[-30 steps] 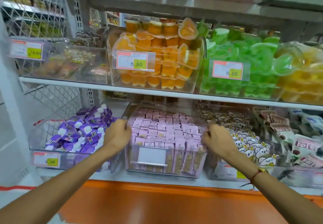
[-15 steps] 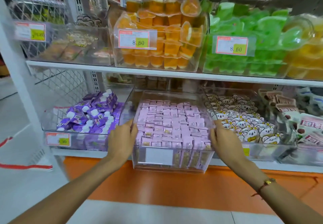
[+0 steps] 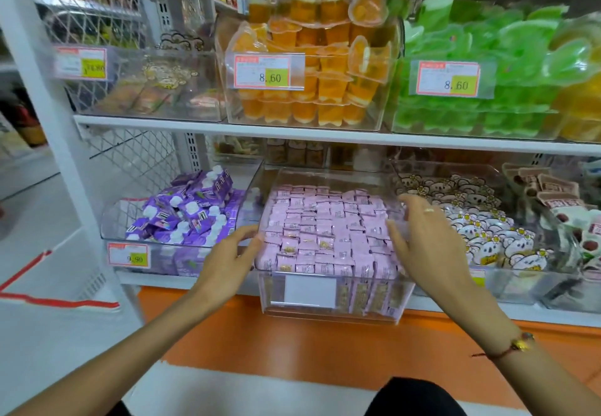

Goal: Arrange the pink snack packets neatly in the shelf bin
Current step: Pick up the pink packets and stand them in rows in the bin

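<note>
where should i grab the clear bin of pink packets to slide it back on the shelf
Probably by its two side walls near the front, one hand per side, coming from the front. The bin overhangs the shelf edge there, so its front corners are exposed; neighbouring bins hem in the sides farther back. The left hand and right hand are already there.

We are seeing pink snack packets [image 3: 328, 230] standing upright in tight rows, filling a clear acrylic shelf bin [image 3: 331, 313] that is overhanging the lower shelf's edge.
</note>
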Demonstrator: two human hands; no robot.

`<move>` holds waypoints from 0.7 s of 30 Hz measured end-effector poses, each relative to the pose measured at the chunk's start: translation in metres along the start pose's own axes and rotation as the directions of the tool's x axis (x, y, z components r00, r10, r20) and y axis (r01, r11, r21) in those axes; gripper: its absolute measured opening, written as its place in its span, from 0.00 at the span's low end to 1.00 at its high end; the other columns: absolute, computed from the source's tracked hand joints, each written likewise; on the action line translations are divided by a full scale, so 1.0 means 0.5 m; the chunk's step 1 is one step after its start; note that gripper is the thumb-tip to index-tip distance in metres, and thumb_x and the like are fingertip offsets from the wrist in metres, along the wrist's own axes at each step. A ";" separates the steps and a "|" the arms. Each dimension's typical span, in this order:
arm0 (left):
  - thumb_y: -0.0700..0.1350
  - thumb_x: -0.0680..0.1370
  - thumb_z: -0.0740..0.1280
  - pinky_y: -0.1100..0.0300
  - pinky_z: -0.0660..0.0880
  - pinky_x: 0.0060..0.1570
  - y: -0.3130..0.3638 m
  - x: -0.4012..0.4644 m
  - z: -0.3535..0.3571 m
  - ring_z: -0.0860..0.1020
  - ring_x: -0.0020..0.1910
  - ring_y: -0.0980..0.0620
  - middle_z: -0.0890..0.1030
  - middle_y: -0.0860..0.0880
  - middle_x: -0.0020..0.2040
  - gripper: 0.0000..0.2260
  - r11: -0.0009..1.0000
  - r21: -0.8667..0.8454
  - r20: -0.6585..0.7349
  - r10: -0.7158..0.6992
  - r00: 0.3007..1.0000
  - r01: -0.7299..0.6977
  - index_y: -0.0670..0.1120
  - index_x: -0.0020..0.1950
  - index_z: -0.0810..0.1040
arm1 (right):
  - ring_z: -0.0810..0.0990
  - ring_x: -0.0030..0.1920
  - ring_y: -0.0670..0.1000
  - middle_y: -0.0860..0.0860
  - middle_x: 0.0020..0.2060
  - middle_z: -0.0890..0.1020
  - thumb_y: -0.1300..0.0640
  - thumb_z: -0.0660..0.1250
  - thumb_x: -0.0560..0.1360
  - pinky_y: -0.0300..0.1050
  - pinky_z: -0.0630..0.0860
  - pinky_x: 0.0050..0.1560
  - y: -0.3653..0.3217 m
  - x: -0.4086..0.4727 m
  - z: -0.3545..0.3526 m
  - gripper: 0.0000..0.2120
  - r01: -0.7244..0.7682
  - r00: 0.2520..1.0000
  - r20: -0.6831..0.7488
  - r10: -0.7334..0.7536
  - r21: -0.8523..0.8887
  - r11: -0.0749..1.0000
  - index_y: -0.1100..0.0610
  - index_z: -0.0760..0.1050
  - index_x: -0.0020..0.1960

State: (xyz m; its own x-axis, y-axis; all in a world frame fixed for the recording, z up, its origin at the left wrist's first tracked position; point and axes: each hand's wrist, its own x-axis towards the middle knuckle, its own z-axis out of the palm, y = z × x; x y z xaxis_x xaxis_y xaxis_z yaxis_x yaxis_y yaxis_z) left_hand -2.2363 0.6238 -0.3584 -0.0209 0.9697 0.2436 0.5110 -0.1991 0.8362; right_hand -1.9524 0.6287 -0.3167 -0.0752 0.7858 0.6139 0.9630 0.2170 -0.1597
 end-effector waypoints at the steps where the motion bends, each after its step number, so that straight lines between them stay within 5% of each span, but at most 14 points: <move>1: 0.48 0.80 0.61 0.60 0.76 0.50 0.001 -0.001 -0.006 0.78 0.52 0.55 0.77 0.61 0.55 0.11 1.000 -0.022 -0.015 0.008 1.000 -0.009 0.53 0.62 0.73 | 0.76 0.51 0.56 0.55 0.49 0.78 0.52 0.63 0.78 0.46 0.70 0.40 -0.035 0.009 0.004 0.15 0.083 0.996 0.016 -0.084 0.091 0.992 0.57 0.71 0.62; 4: 0.48 0.79 0.62 0.62 0.76 0.50 -0.001 0.004 -0.011 0.77 0.53 0.61 0.75 0.67 0.54 0.11 0.999 -0.025 -0.038 0.031 0.999 -0.032 0.60 0.60 0.70 | 0.72 0.55 0.48 0.47 0.51 0.77 0.48 0.61 0.78 0.45 0.71 0.48 -0.147 0.032 0.052 0.13 0.204 0.899 0.283 -0.334 0.402 0.893 0.50 0.74 0.61; 7: 0.50 0.80 0.61 0.63 0.73 0.55 -0.020 0.014 -0.008 0.76 0.54 0.66 0.76 0.67 0.57 0.13 0.988 0.098 -0.040 0.122 0.992 -0.117 0.62 0.63 0.69 | 0.70 0.54 0.48 0.48 0.51 0.76 0.45 0.63 0.76 0.46 0.70 0.52 -0.211 0.038 0.113 0.16 0.249 0.808 0.387 -0.444 0.458 0.853 0.49 0.75 0.61; 11: 0.57 0.77 0.62 0.75 0.70 0.48 -0.051 0.012 0.011 0.77 0.51 0.68 0.78 0.68 0.52 0.08 0.994 0.006 -0.123 0.113 0.986 -0.113 0.62 0.57 0.73 | 0.72 0.42 0.43 0.44 0.41 0.76 0.49 0.73 0.69 0.40 0.67 0.43 -0.210 0.041 0.157 0.11 0.091 0.839 0.372 -0.397 0.625 0.776 0.51 0.81 0.50; 16: 0.57 0.75 0.64 0.69 0.72 0.48 -0.060 0.009 0.047 0.79 0.50 0.63 0.81 0.63 0.48 0.10 0.963 -0.264 -0.210 -0.108 0.972 0.050 0.58 0.54 0.76 | 0.76 0.35 0.41 0.44 0.36 0.81 0.53 0.76 0.66 0.38 0.71 0.39 -0.209 0.069 0.165 0.05 -0.175 0.762 0.552 -0.339 0.679 0.713 0.49 0.81 0.39; 21: 0.58 0.74 0.61 0.75 0.71 0.45 -0.045 -0.002 0.068 0.78 0.50 0.66 0.81 0.63 0.50 0.14 0.934 -0.353 -0.237 -0.143 0.961 0.052 0.56 0.57 0.76 | 0.74 0.34 0.42 0.45 0.34 0.80 0.52 0.74 0.69 0.41 0.71 0.40 -0.217 0.082 0.154 0.03 -0.155 0.720 0.601 -0.347 0.627 0.764 0.48 0.81 0.38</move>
State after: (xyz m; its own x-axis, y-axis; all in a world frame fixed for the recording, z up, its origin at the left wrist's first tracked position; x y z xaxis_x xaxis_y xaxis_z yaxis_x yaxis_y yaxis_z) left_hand -2.2184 0.6321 -0.3942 -0.2969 0.9265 0.2314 0.1730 -0.1861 0.9672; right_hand -2.0799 0.6817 -0.3338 -0.5440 0.8384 0.0327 0.5848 0.4068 -0.7018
